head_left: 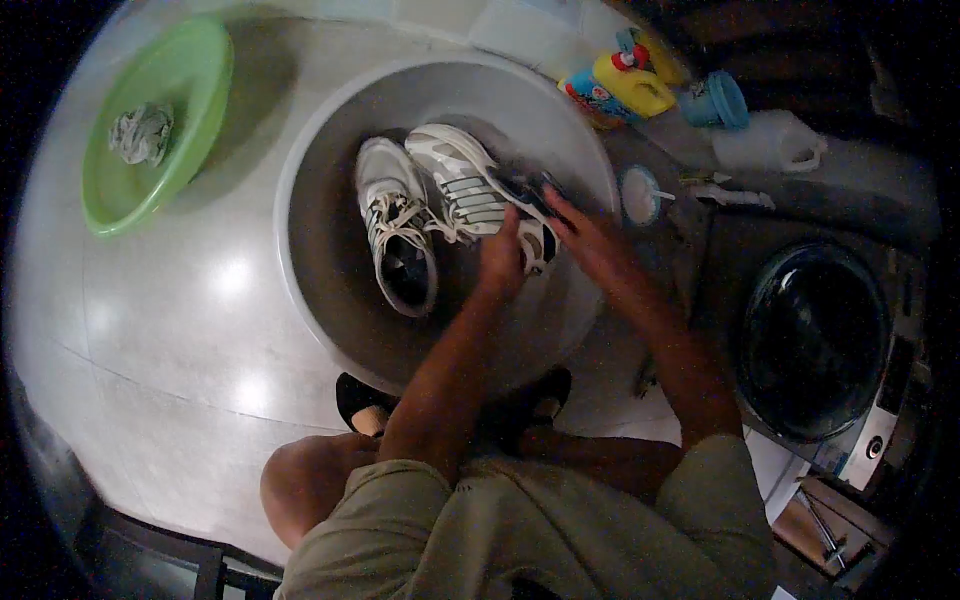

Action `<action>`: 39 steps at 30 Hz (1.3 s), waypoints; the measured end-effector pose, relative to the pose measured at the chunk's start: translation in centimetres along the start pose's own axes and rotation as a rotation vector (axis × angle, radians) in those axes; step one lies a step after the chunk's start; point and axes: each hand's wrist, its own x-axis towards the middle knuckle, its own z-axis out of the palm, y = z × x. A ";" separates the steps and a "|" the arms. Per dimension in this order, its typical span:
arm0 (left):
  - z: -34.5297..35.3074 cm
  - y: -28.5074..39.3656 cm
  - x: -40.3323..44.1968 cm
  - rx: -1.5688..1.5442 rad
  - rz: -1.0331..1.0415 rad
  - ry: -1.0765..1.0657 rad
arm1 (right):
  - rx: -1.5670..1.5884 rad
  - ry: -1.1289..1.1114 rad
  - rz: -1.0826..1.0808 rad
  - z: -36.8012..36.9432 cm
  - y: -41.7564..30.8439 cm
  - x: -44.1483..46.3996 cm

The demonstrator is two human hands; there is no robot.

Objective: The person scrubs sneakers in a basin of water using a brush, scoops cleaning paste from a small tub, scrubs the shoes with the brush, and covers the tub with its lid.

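Two white-and-grey sneakers are in a large round grey basin [287, 225] on the floor. The left sneaker [385, 185] rests on the basin's bottom with its laces loose. My left hand [503, 255] is closed around the heel end of the other sneaker [455, 180], which is tipped onto its side with its sole turned to the right. Against that sole lies my right hand [583, 235], its fingers bent over a dark, narrow shape that I cannot identify. Dim light blurs the right fingertips.
A green basin [215, 110] with a crumpled grey cloth [142, 134] stands at the upper left. Yellow detergent bottles [632, 85], a blue cup [715, 100] and a white jug [765, 140] are at the upper right. A front-loading washing machine [895, 375] is on the right.
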 end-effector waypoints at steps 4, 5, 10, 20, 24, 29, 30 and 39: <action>0.3 1.1 -0.3 0.127 0.098 0.047 | -0.008 -0.127 0.204 0.5 0.2 1.4; 0.1 1.4 -0.2 0.111 0.087 0.055 | -0.008 -0.126 0.208 1.0 1.7 0.5; 0.6 2.2 -1.1 0.012 0.061 -0.009 | 0.053 0.179 -0.098 0.2 0.6 -3.0; -0.6 1.5 0.3 0.073 0.009 0.042 | 0.205 -0.021 0.012 1.7 1.0 -2.7; -0.4 1.5 0.1 0.039 -0.044 -0.037 | 0.466 0.092 0.064 2.9 0.4 -2.7; 0.4 2.8 -0.7 0.106 -0.028 0.081 | 0.293 -0.071 0.186 2.6 -2.4 1.5; 0.7 3.4 -0.9 0.095 -0.048 0.046 | 0.335 0.011 0.112 3.9 -0.5 0.4; 0.3 3.9 -0.1 -0.081 -0.054 -0.086 | 0.085 0.100 0.069 4.0 -2.9 0.8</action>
